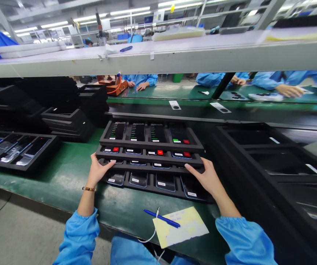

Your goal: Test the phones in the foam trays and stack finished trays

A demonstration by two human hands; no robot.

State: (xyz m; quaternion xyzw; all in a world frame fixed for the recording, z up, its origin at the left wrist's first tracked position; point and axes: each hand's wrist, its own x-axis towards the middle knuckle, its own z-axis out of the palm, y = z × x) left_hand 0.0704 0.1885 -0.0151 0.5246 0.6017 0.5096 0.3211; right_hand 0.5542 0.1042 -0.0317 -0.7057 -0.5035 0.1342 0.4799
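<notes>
In front of me is a stack of black foam trays holding smartphones in their slots. My left hand grips the left ends of the upper trays, thumb on the front edge. At the right ends my right hand does the same. Those upper trays sit set back from the bottom tray, whose phones show dark screens and white labels. Phones in the top tray show lists with green text, and one phone has green and red blocks. The fingers behind the trays are hidden.
Another phone tray lies at left before stacked black trays. A tall tray stack stands close on the right. A blue pen rests on yellow paper by a white cable. Co-workers' hands are across the line, under a shelf.
</notes>
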